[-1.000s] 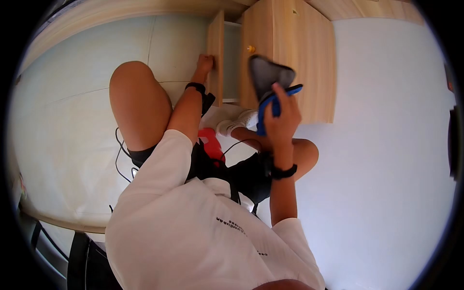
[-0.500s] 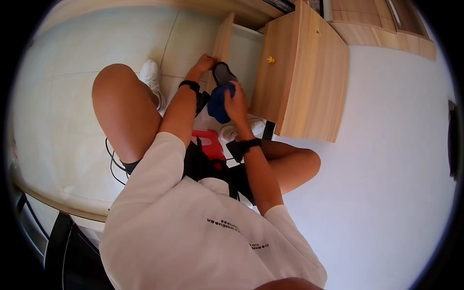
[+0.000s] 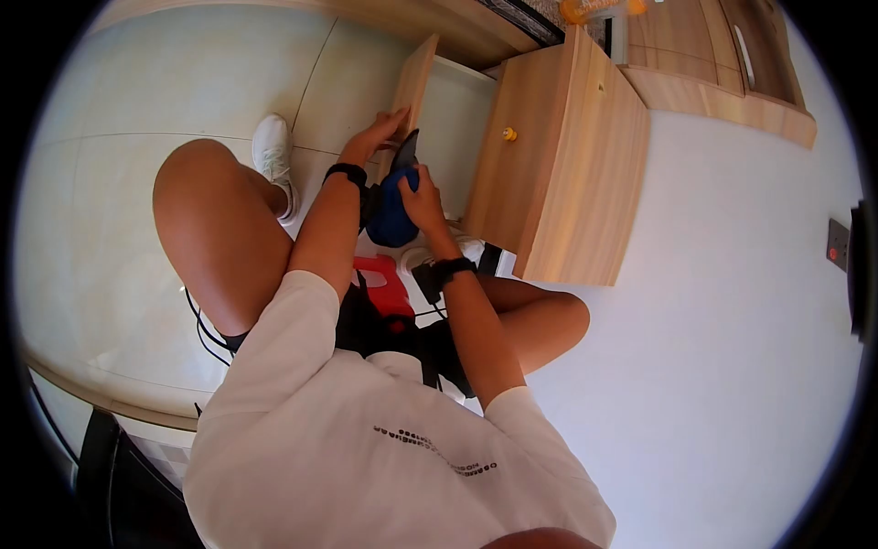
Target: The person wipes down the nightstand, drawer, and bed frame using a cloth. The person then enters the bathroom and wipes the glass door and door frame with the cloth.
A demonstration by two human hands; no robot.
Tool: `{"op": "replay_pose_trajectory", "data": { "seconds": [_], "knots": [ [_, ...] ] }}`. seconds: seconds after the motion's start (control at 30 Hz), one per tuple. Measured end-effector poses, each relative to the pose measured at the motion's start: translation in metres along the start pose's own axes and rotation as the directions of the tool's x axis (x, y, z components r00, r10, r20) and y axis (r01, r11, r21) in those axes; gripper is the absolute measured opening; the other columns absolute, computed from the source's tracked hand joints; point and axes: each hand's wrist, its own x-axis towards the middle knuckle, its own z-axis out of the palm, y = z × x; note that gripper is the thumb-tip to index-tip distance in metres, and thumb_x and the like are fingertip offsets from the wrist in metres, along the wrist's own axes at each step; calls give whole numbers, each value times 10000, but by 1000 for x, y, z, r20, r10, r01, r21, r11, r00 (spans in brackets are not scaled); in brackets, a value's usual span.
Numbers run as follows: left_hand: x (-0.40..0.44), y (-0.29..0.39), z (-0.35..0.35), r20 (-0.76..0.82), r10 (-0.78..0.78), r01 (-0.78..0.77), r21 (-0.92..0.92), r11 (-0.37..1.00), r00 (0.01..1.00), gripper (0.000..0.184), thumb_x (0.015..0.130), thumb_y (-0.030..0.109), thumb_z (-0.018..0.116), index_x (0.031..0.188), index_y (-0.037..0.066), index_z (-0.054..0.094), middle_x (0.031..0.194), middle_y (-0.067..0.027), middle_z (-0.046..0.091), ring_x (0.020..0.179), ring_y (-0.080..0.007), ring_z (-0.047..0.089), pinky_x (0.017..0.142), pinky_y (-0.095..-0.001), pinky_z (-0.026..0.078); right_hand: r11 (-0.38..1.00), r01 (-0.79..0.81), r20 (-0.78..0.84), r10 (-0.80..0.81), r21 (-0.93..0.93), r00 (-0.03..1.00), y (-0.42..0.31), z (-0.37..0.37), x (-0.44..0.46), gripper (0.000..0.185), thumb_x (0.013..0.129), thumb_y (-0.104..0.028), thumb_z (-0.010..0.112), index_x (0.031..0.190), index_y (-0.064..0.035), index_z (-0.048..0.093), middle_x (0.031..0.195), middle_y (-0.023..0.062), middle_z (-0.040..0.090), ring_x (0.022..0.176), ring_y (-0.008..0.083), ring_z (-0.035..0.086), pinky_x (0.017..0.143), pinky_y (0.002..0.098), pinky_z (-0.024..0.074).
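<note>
Blue and soft-looking, a slipper-like item (image 3: pixel 391 220) is now showing between both hands, at the near end of the open drawer (image 3: pixel 462 114); a second ago it was being held farther right, across the front of the wooden cabinet (image 3: pixel 594 174). Its dark tip is pointing far, towards the left hand (image 3: pixel 368 139). The right hand (image 3: pixel 422 203) is gripping the item from its right side, while the left hand is keeping its fingers at the drawer's front panel (whether they are clasping the edge or merely resting on it, I cannot tell). So the handling is now gathering around the drawer front, with the item seemingly remaining outside, and a red object (image 3: pixel 389 285) is lying nearer the body.
</note>
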Motion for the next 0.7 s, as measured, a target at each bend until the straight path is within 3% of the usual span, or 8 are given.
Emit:
{"op": "replay_pose_trajectory", "data": {
  "seconds": [0.1, 0.17, 0.3, 0.37, 0.4, 0.47, 0.57, 0.7],
  "knots": [
    [-3, -3, 0, 71, -2, 4, -37, 999, 997, 1106, 788, 778, 532, 1515, 52, 123, 1396, -161, 373, 1233, -274, 438, 1039, -387, 409, 999, -43, 188, 47, -21, 981, 27, -5, -8, 402, 939, -250, 546, 1247, -3, 472, 1088, 266, 638, 1026, 363, 635, 899, 396, 474],
    [-7, -1, 1, 154, 6, -5, -10, 1000, 988, 1148, 752, 771, 587, 1533, 101, 79, 1477, -179, 306, 1315, -306, 386, 1075, -438, 384, 993, 51, 266, -77, 105, 961, 50, -5, 3, 356, 958, -195, 500, 1250, 9, 493, 1118, 251, 627, 1056, 329, 619, 906, 373, 467],
    [-7, 2, 12, 60, -45, 25, 288, 957, 997, 1196, 719, 724, 669, 1543, 150, 20, 1551, -197, 198, 1397, -345, 294, 1110, -521, 333, 978, 54, 3, -56, 199, 998, 76, 17, 13, 332, 954, -144, 487, 1245, 11, 526, 1096, 260, 631, 1064, 366, 607, 909, 369, 467],
    [-12, 6, 15, 77, -82, 53, 321, 946, 994, 1204, 725, 632, 723, 1545, 176, -32, 1587, -202, 97, 1441, -376, 201, 1112, -594, 292, 965, 254, -41, -256, -65, 966, 78, 22, 4, 329, 931, -141, 534, 1225, 3, 567, 1156, 240, 600, 1083, 379, 588, 911, 390, 481],
    [-11, 6, 14, 78, -83, 53, 325, 944, 994, 1204, 725, 632, 723, 1545, 176, -32, 1587, -202, 97, 1441, -376, 201, 1112, -594, 292, 965, 253, -44, -256, -63, 966, 67, 14, -2, 329, 931, -141, 534, 1225, 3, 567, 1156, 240, 600, 1083, 379, 588, 911, 390, 481],
    [-10, 8, 14, 80, -124, 90, 342, 936, 989, 1163, 753, 578, 716, 1546, 198, -44, 1572, -210, 149, 1421, -387, 246, 1103, -589, 311, 817, 260, 269, -134, -514, 954, 38, -12, -16, 317, 895, -145, 591, 1178, -2, 598, 1194, 211, 555, 1057, 384, 585, 882, 440, 511],
    [-16, 13, 16, 71, -106, 73, 365, 928, 992, 1143, 763, 535, 701, 1543, 164, -48, 1526, -218, 257, 1356, -382, 364, 1004, -579, 432, 678, 189, 210, -52, -711, 976, 35, -11, -21, 321, 863, -165, 598, 1178, -102, 621, 1096, 198, 553, 974, 389, 603, 829, 495, 518],
    [-20, 18, 22, 79, -210, 164, 386, 908, 975, 1120, 797, 483, 707, 1541, 232, -93, 1529, -238, 254, 1301, -450, 415, 1006, -555, 454, 585, 149, 223, 56, -797, 973, 35, 9, -9, 207, 859, -136, 613, 1043, -48, 652, 1140, 185, 534, 992, 362, 588, 801, 468, 545]
  ]
}}
